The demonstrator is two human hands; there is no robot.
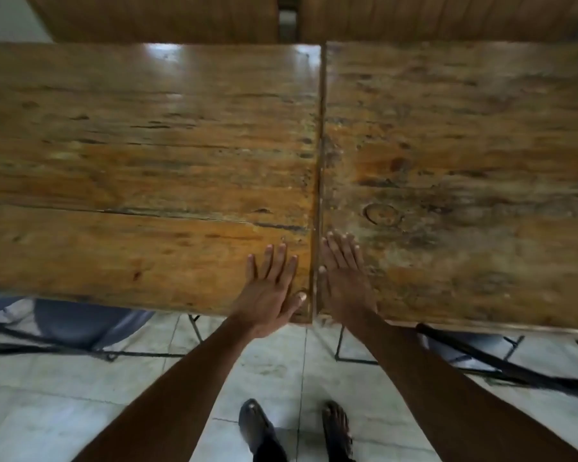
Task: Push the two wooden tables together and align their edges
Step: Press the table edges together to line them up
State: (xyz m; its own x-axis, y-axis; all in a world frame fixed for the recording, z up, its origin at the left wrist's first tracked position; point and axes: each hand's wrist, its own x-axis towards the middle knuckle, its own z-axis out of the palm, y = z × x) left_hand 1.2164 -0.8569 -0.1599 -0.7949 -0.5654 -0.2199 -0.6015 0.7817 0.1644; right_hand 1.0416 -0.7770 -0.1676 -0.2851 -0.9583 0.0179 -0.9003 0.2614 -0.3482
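Observation:
Two worn wooden tables stand side by side with only a thin dark seam between them. The left table [141,168] has a glossier orange top; the right table [464,155] looks duller and stained. Their near edges do not quite line up: the right table's near edge sits slightly closer to me. My left hand [271,288] lies flat, fingers spread, on the left table's near right corner. Just across the seam, my right hand [344,275] lies flat on the right table's near left corner. Neither hand holds anything.
Wooden benches or panels [154,18] run along the far side. Dark metal table legs [344,345] and blue seats [80,323] sit under the near edges. I stand on pale floor tiles [80,411], my feet [337,428] close to the tables.

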